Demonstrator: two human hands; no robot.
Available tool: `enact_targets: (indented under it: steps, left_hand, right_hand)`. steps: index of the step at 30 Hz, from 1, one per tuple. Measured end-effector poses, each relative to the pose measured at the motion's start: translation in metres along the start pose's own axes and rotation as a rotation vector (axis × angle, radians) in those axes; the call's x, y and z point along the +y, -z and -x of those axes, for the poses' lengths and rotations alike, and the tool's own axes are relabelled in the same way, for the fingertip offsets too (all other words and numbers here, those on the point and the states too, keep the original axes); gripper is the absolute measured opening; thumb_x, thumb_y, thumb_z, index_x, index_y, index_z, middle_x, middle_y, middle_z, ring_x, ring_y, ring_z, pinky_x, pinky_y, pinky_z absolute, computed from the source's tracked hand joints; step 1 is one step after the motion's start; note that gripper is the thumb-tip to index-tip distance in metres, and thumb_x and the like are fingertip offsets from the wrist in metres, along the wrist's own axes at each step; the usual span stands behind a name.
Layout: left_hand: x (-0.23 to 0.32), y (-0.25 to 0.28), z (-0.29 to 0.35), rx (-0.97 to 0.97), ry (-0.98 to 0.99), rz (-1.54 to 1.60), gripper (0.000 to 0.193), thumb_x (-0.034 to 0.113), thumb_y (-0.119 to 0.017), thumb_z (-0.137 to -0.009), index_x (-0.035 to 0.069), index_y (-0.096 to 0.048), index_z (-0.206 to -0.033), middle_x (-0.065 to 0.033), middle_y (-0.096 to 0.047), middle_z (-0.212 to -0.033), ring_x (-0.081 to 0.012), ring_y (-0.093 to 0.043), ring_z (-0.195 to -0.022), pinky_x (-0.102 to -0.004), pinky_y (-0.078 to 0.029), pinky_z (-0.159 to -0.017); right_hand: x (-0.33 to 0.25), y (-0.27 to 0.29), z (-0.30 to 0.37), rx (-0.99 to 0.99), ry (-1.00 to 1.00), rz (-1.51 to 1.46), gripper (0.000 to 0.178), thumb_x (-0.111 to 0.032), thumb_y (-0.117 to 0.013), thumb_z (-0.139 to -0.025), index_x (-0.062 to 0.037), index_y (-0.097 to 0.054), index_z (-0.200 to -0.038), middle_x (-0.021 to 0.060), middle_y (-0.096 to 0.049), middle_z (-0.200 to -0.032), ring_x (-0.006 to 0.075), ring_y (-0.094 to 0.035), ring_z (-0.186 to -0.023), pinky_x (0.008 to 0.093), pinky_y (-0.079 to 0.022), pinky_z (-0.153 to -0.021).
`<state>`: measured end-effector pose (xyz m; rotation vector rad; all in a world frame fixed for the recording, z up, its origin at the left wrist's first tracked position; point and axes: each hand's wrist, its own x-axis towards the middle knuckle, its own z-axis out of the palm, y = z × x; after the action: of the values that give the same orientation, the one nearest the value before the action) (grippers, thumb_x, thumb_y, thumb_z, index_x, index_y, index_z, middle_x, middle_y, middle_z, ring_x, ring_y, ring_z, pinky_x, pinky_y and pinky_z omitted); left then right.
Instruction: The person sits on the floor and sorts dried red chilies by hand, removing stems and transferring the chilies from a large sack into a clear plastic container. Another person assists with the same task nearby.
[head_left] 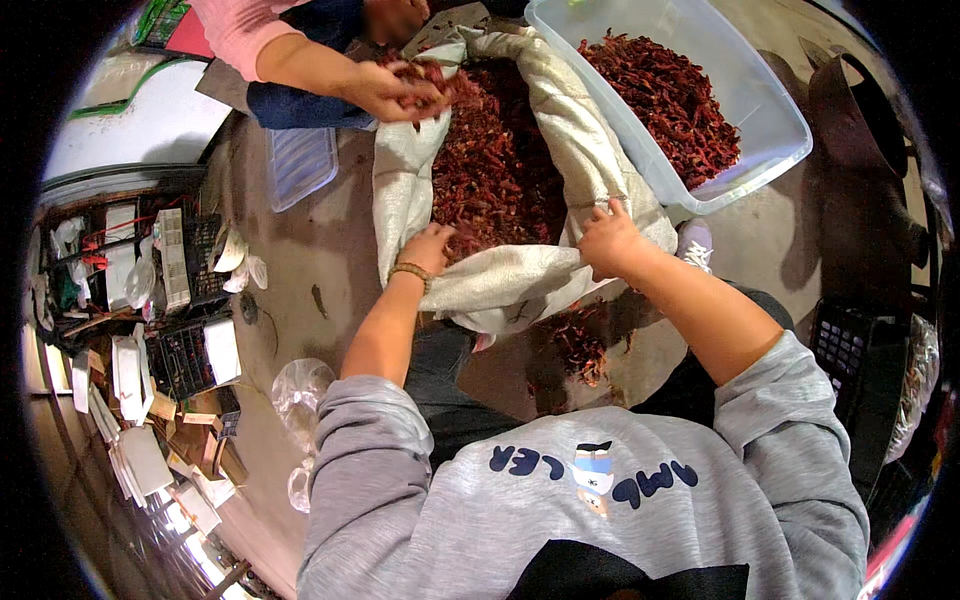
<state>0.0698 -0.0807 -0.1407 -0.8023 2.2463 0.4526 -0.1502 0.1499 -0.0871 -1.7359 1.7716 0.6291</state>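
A white woven sack (590,130) stands in front of me, its rim rolled outward. Dark red dried chilies (490,170) fill it. At the near left of the rim, my left hand (430,250), with a beaded bracelet at the wrist, curls over the edge; some fingertips are hidden against the chilies. My right hand (610,242) closes on the rim at the near right, its thumb side up. Across the sack, another person's hand (400,92) in a pink sleeve holds a bunch of chilies over the far left of the opening.
A clear plastic tub (765,160) of dried chilies touches the sack's right side. Spilled chilies (585,350) lie on the floor near me. A translucent lid (302,168) is beside the other person. Black crates (185,350) with clutter stand left; another dark crate (850,345) is right.
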Motion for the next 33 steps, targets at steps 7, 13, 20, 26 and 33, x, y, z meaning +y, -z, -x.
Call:
enact_targets:
  steps: [7, 13, 20, 26, 33]
  left_hand:
    - [0.033, 0.013, -0.019, 0.281, -0.245, 0.098, 0.060, 0.014, -0.065, -0.082, 0.014, -0.040, -0.136, -0.0154, -0.033, -0.142, -0.0342, -0.034, -0.131, -0.0404, -0.034, -0.107]
    - [0.139, 0.019, -0.082, 0.211, -0.489, -0.311, 0.064, 0.023, -0.065, -0.082, 0.013, -0.038, -0.139, -0.0109, -0.021, -0.152, -0.0313, -0.013, -0.141, -0.0540, -0.014, -0.112]
    - [0.206, 0.012, -0.132, -0.090, -0.268, -0.706, 0.056, 0.031, -0.046, -0.092, 0.008, -0.034, -0.143, -0.0140, -0.027, -0.150, -0.0363, -0.016, -0.139, -0.0666, -0.013, -0.105]
    - [0.148, 0.037, -0.112, 0.039, -0.180, -0.209, 0.061, 0.026, -0.064, -0.085, 0.023, -0.037, -0.140, -0.0111, -0.017, -0.152, -0.0366, -0.026, -0.134, -0.0558, -0.023, -0.108]
    - [0.065, 0.023, -0.070, 0.140, -0.058, -0.131, 0.058, 0.010, -0.063, -0.084, 0.030, -0.039, -0.133, -0.0102, -0.022, -0.149, -0.0385, -0.037, -0.127, -0.0507, -0.040, -0.101]
  right_hand:
    - [0.011, 0.002, 0.009, 0.002, -0.021, 0.020, 0.043, -0.039, -0.074, -0.072, -0.0157, -0.069, -0.108, 0.0027, -0.063, -0.114, 0.0230, -0.047, -0.118, 0.0514, -0.027, -0.098]
    - [0.023, 0.004, 0.016, 0.129, -0.225, -0.033, 0.025, -0.018, -0.056, -0.080, -0.0145, -0.070, -0.101, 0.0047, -0.064, -0.109, 0.0217, -0.051, -0.111, 0.0484, -0.029, -0.095]
    - [0.031, -0.010, 0.019, 0.474, 0.030, -0.129, 0.020, -0.015, -0.057, -0.078, -0.0154, -0.070, -0.092, 0.0039, -0.063, -0.110, 0.0217, -0.053, -0.108, 0.0457, -0.032, -0.095]
    - [0.034, -0.009, 0.020, 0.227, 0.011, -0.162, 0.023, -0.017, -0.053, -0.081, -0.0148, -0.067, -0.099, 0.0030, -0.067, -0.095, 0.0225, -0.055, -0.108, 0.0453, -0.032, -0.097]
    - [0.040, -0.007, 0.020, 0.202, -0.176, -0.217, 0.027, -0.018, -0.047, -0.085, -0.0133, -0.067, -0.102, 0.0059, -0.068, -0.098, 0.0238, -0.053, -0.111, 0.0505, -0.025, -0.102]
